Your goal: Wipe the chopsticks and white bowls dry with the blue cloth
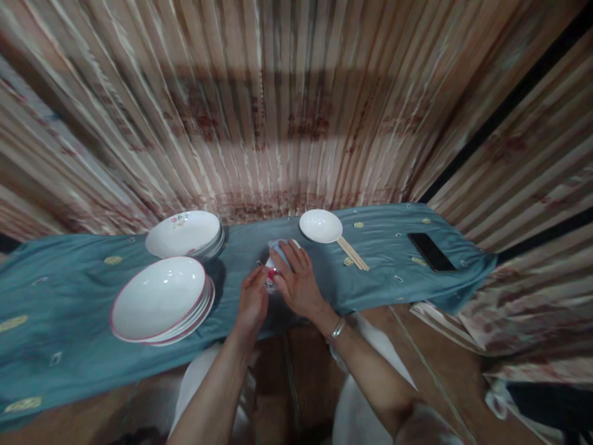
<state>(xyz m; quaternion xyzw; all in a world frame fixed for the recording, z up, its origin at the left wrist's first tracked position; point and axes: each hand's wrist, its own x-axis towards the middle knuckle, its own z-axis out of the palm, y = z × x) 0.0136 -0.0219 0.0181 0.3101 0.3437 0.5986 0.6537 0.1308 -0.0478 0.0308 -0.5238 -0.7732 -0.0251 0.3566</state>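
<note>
In the head view my two hands meet over the middle of the table. My left hand (254,295) is closed on the near left edge of a small white dish with a red pattern (271,275); its exact shape is mostly covered. My right hand (299,281) presses a pale blue cloth (278,252) against the dish, fingers bent over it. A white bowl (320,225) stands just beyond my right hand, with a bundle of light wooden chopsticks (353,254) lying against its right side.
On the left are a stack of red-rimmed white bowls (160,300) and, behind it, a stack of flowered white plates (185,233). A black phone (430,252) lies at the right end of the blue-green tablecloth (83,303). Patterned curtains (287,111) hang close behind the table.
</note>
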